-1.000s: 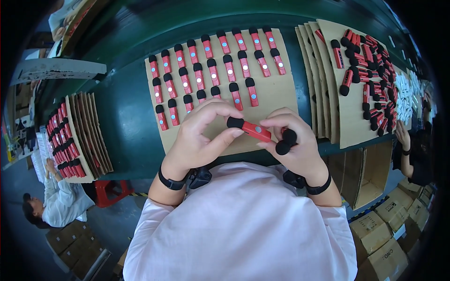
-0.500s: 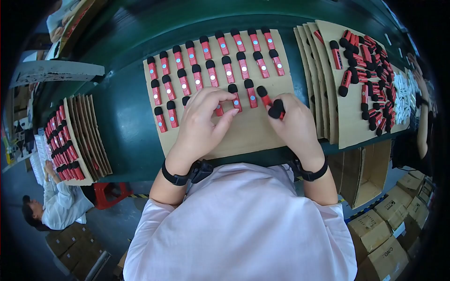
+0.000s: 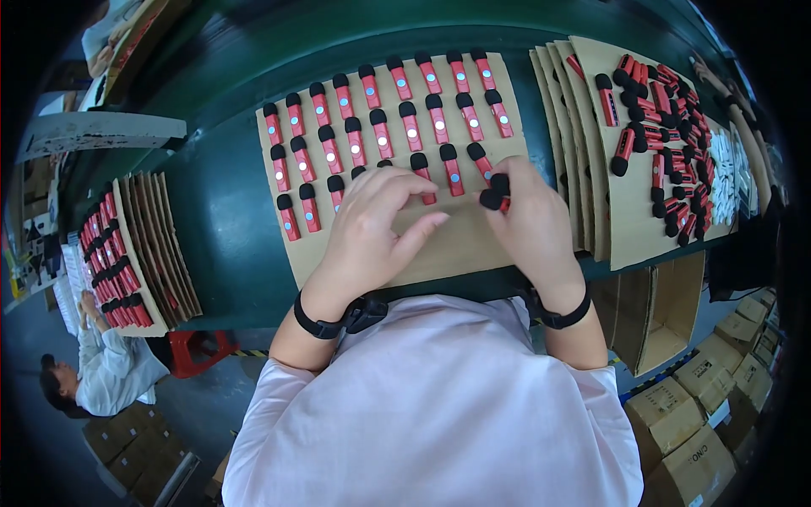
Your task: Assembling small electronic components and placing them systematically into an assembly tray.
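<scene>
Small red microphones with black foam tips lie in three rows on a flat cardboard sheet (image 3: 397, 253), many with a pale round dot. My left hand (image 3: 367, 224) hovers over the nearest row, thumb and forefinger apart, beside one microphone (image 3: 425, 188); it partly covers others. My right hand (image 3: 534, 221) is closed around what look like two more microphones (image 3: 497, 194), whose foam tips stick out past the fingers. Its fingertips are close to the row's rightmost microphone (image 3: 479, 159), which lies tilted; whether they touch it I cannot tell.
To the right, stacked cardboard sheets (image 3: 621, 245) carry a loose heap of red microphones (image 3: 667, 110) and some white pieces (image 3: 724, 169). More loaded sheets (image 3: 139, 304) stand at the left. Other people sit along the green table (image 3: 221, 245); cartons (image 3: 667, 414) fill the floor at right.
The rightmost microphone of the nearest row has gone from my right fingers' side into line, a little higher. My left thumb and forefinger have drawn off the microphone beside them.
</scene>
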The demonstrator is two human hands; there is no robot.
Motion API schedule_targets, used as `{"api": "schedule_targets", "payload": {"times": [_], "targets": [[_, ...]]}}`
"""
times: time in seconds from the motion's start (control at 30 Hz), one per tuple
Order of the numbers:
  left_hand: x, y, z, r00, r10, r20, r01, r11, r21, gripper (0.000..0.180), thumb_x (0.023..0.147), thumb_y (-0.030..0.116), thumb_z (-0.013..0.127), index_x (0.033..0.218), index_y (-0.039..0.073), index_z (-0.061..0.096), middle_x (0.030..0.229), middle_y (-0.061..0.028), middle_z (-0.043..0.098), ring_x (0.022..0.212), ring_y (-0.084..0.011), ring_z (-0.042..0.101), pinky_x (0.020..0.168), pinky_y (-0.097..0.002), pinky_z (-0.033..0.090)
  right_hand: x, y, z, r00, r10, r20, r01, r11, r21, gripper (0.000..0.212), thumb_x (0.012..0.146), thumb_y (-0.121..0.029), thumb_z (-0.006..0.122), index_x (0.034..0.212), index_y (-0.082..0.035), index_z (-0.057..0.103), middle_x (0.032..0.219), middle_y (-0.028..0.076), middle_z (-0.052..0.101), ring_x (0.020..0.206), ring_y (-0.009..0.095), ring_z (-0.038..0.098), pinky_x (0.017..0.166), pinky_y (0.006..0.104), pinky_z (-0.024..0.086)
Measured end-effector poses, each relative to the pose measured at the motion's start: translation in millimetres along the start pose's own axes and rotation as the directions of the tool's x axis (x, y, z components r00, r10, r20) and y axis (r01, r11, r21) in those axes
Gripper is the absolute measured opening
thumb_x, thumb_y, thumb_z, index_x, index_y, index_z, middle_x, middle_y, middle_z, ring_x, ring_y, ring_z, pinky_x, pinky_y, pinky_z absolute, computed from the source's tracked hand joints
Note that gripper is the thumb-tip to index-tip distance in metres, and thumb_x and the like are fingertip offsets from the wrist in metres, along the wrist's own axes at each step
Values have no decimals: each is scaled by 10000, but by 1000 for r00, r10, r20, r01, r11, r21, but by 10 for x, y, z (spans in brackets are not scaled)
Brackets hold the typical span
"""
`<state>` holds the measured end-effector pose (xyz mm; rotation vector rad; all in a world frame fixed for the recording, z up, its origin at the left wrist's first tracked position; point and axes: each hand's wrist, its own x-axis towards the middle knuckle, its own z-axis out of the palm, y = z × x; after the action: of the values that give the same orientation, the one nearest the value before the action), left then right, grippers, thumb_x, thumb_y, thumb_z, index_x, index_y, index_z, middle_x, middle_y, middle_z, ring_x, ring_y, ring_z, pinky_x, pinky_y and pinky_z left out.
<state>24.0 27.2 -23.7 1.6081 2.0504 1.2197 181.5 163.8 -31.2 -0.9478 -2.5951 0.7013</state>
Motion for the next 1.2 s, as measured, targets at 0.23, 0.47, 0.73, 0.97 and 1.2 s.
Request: {"api": "schedule_targets", "payload": {"times": [0.23, 0.47, 0.73, 0.97, 1.2], "targets": [[10, 56, -11, 988, 115, 103, -107, 991, -82, 215, 787, 106, 762, 956, 36, 650, 858, -87, 639, 804, -264, 601, 761, -375, 460, -76, -312, -75, 989, -82, 119, 57, 978, 202, 326, 796, -100, 738, 1062, -47, 556, 935, 154, 617, 822, 329, 643, 677, 405, 505], [-91, 33, -212, 998, 10, -60, -32, 926, -377, 170, 816, 68, 743, 945, 6, 651, 880, -94, 671, 838, -223, 632, 777, -338, 483, -137, -161, -316, 913, -56, 404, -258, 687, 679, 391, 852, -102, 725, 1201, -24, 567, 980, 67, 629, 821, 121, 631, 658, 254, 470], [-97, 95, -221, 986, 98, -137, -142, 921, -364, 213, 797, 66, 762, 968, 1, 652, 909, -90, 675, 885, -246, 631, 846, -363, 482, -216, -148, -300, 881, -19, 473, -458, 218, 862, 255, 830, 10, 725, 1065, 26, 626, 964, 37, 623, 748, 75, 557, 678, 201, 441], [-66, 233, -274, 999, 31, -32, -40, 931, -364, 298, 757, 102, 798, 1001, 5, 658, 918, -105, 671, 893, -258, 631, 896, -392, 467, -240, -188, -322, 980, -189, 56, 85, 661, 746, 235, 781, 64, 735, 987, 12, 634, 901, 64, 619, 678, 79, 506, 629, 215, 406], [-82, 156, -252, 993, 113, 24, -101, 951, -291, 305, 740, 96, 799, 1002, 11, 667, 911, -113, 668, 863, -267, 634, 944, -439, 453, -238, -212, -290, 966, -250, -67, 224, 680, 698, 305, 724, 74, 766, 1001, 4, 659, 857, 67, 594, 638, 94, 465, 601, 233, 380]]}}
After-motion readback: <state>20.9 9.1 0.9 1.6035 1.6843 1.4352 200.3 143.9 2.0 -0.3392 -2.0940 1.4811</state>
